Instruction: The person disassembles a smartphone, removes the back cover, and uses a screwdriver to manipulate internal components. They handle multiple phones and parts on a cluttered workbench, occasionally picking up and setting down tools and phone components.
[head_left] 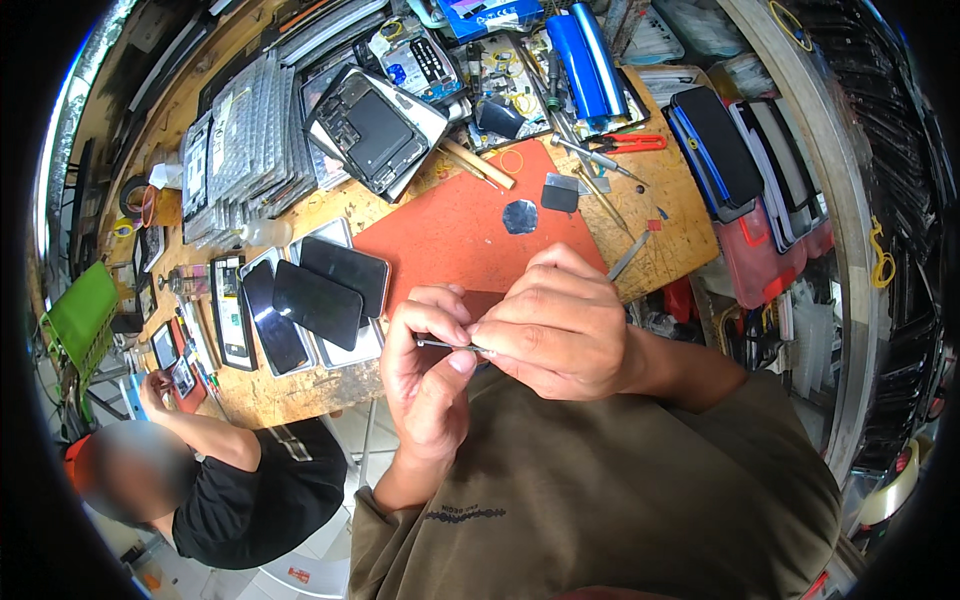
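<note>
Close to my body, both hands are raised just past the front edge of the workbench [690, 225]. My left hand [425, 375] is closed, pinching a thin dark flat piece [436, 344] between thumb and fingers. That piece is seen edge-on, so its kind cannot be made out. My right hand [565, 325] is closed at the same piece's other end, its fingertips meeting the left ones; its fingers hide most of that end. Beyond the hands lies a red work mat [440, 235], bearing a round silvery disc [520, 217] and a small dark square plate [560, 193].
Left of the mat lie several dark phones [318, 305]. Behind it are an opened tablet-like device [365, 130], stacked bubble-wrapped packs [250, 130], a blue roll [590, 70] and red-handled pliers [630, 143]. Another person [250, 490] works at lower left. Phone cases [715, 150] stand at right.
</note>
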